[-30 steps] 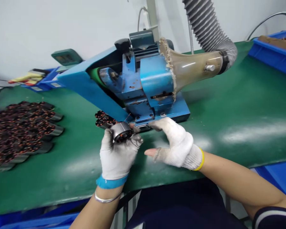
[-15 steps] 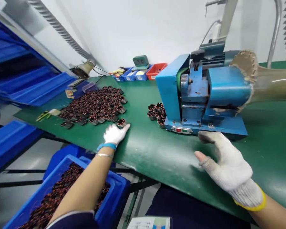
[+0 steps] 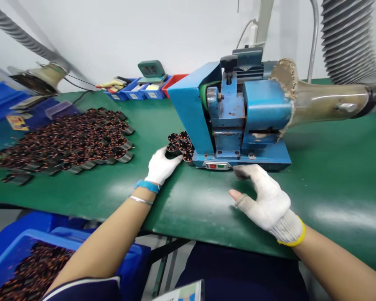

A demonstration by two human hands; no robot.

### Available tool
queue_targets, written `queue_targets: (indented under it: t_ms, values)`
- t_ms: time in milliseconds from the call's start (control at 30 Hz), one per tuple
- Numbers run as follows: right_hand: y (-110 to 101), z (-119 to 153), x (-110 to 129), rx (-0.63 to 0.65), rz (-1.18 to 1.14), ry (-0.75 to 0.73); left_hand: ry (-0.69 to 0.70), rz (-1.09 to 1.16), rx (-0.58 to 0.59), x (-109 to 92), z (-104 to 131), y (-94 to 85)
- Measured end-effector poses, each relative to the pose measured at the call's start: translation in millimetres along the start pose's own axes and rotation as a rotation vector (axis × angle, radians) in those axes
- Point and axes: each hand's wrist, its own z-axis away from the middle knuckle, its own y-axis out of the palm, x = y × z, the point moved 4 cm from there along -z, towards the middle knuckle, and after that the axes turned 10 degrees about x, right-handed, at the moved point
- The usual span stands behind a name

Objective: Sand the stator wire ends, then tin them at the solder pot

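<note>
My left hand [image 3: 163, 167], in a white glove, is at the small group of copper-wound stators by the machine. Its thumb and fingers are around the lower part of the front-left stator [image 3: 173, 147], which stands upright on the green table. Other upright stators [image 3: 185, 146] touch it, close against the blue machine [image 3: 228, 108]. In a white glove with yellow trim, my right hand [image 3: 263, 196] is open, thumb apart from curved fingers, holding nothing. Its fingertips are at the front edge of the machine's base, just right of the red and green switch [image 3: 217, 166].
A wide heap of stators [image 3: 65, 140] covers the table's left part. Below the table edge, a blue bin [image 3: 21, 236] holds more. Small blue trays [image 3: 136, 93], a red tray [image 3: 172, 83] and a green clock [image 3: 151, 69] stand at the back. A ribbed hose [image 3: 347, 42] hangs right.
My left hand has let go of a stator at the heap's right edge and moved right to the small group. The view has turned right. My right hand stays by the machine base.
</note>
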Motion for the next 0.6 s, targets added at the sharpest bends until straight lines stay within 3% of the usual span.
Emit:
queue_targets:
  t_ms: [100,167,333,400,500,600]
  values:
    - [-2,0,-3,-0.014,-0.003,-0.022,-0.004,0.128,-0.040,-13,-10,-8.2]
    - [-2,0,-3,0.003,-0.013,-0.029,-0.016,0.197,-0.116,-15,-2,-16.8]
    - [13,0,-4,0.147,-0.082,0.049,0.010,0.320,-0.302,-32,68,-27.8]
    - [22,-2,-3,0.143,-0.155,0.065,0.160,0.398,-0.323,-56,101,-24.6]
    - [26,-9,-5,0.045,-0.286,0.021,0.352,0.473,-0.187,-104,133,-9.1]
    - [18,-17,-16,-0.028,-0.325,0.075,0.446,0.508,-0.024,-151,139,11.5]
